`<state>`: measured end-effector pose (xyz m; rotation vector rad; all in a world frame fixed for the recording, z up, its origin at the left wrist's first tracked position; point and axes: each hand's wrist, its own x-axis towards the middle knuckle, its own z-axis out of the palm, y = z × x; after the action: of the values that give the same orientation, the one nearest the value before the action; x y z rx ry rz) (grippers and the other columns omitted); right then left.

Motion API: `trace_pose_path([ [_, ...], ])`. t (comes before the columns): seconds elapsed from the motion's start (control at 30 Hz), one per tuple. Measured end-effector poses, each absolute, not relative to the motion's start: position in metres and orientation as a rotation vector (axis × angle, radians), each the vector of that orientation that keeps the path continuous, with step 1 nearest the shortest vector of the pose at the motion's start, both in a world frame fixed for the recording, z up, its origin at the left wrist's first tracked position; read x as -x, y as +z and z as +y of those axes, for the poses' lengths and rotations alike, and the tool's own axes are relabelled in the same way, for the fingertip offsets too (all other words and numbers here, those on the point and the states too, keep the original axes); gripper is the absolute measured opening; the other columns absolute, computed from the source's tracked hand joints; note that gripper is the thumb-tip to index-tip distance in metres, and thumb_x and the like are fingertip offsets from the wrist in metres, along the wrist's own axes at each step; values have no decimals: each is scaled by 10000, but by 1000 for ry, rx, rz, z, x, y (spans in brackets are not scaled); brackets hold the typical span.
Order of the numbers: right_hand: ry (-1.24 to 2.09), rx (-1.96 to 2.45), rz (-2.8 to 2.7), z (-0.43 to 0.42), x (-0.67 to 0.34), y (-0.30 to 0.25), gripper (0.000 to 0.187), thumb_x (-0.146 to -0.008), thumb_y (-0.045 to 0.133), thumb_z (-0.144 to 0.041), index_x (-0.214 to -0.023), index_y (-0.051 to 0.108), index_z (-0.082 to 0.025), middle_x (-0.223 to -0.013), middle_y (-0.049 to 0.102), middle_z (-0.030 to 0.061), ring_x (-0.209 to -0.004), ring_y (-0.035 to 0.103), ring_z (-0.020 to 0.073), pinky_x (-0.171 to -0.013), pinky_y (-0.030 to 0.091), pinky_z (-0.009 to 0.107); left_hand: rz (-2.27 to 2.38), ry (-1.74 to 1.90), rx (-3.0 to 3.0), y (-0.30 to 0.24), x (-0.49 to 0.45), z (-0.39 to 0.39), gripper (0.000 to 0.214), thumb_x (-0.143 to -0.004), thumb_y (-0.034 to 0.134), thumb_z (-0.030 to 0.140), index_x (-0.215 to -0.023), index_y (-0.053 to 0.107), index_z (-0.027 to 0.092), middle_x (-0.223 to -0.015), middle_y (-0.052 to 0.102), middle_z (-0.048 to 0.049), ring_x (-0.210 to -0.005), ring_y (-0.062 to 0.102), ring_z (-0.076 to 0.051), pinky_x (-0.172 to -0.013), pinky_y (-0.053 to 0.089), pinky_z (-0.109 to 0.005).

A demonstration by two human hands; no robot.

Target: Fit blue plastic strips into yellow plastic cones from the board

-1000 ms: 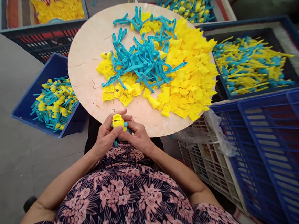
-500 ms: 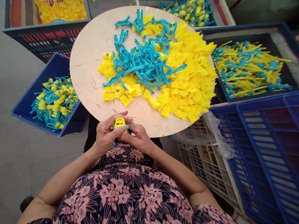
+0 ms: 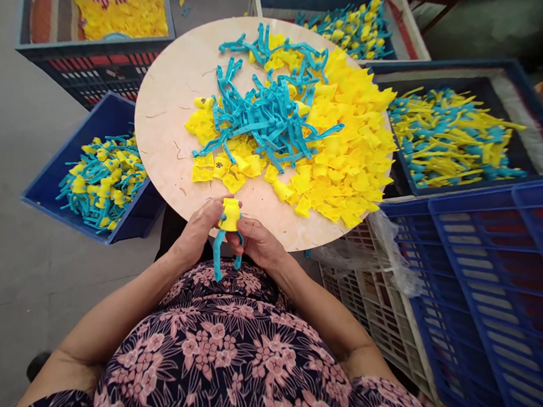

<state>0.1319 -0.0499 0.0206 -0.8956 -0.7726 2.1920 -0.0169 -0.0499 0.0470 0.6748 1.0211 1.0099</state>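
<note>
Between my hands, at the near edge of the round board, is a toy figure body (image 3: 230, 215) with a yellow torso and two blue limbs hanging down. My left hand (image 3: 199, 226) grips its left side with closed fingers. My right hand (image 3: 260, 241) pinches it from the right, thumb near the torso. Some fingertips are hidden behind the piece. Just beyond, on the board, lie a tangled pile of blue limb pieces (image 3: 264, 118) and a wide heap of yellow torso shells (image 3: 351, 147). A few yellow shells (image 3: 220, 167) lie nearer my hands, one with a dark printed mark.
The round board (image 3: 166, 113) is in front of me. A tilted blue bin (image 3: 42, 182) at left holds joined yellow-and-blue pieces. Crates stand around: one with yellow parts (image 3: 126, 13), one with long yellow-and-blue pieces (image 3: 455, 139). Blue crates (image 3: 470, 244) and crumpled plastic (image 3: 389, 257) are at right.
The toy figure body has been turned in my hands: its yellow torso now stands upright with the blue limbs pointing down toward me. Both hands keep hold, and the view has shifted slightly.
</note>
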Motion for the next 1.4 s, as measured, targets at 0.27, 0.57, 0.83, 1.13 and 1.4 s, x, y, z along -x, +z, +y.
trace_pose_path([
  [0.27,1332,1269,-1608,-47,-141,37,470,-854,589,-614,-980,662,-168,-824,655,35,-744,623,157,-678,515,288,1123,1147,-402,43,11,-35,417,-730,748,518,-909,632,160,-832,755,-66,-664,699,-178,-633,552,-283],
  [0.57,598,1179,-2296,-78,-118,64,340,-1013,397,-253,-1241,588,-88,-1042,712,144,-937,663,213,-800,522,326,1051,1532,-272,43,16,-23,444,-776,666,614,-1003,558,249,-900,758,-24,-771,723,-166,-769,535,-291],
  [0.83,132,1443,-2441,-60,-101,70,239,-968,529,-318,-895,686,-153,-784,663,77,-752,585,193,-629,381,311,963,1477,-135,34,15,-24,429,-825,613,613,-892,623,190,-823,747,-37,-729,720,-154,-777,556,-277],
  [1.13,121,1464,-2621,-56,-88,78,226,-929,486,-126,-819,681,-150,-798,662,103,-770,573,215,-588,372,326,960,1413,-47,29,22,-26,482,-819,574,671,-812,631,192,-749,737,-29,-691,720,-160,-715,581,-267],
  [1.4,201,1388,-2608,-54,-86,69,213,-955,437,-125,-953,651,-118,-827,679,101,-772,602,196,-611,399,312,1002,1385,-119,34,22,-25,379,-753,725,561,-774,623,197,-755,737,-11,-675,709,-131,-719,576,-239],
])
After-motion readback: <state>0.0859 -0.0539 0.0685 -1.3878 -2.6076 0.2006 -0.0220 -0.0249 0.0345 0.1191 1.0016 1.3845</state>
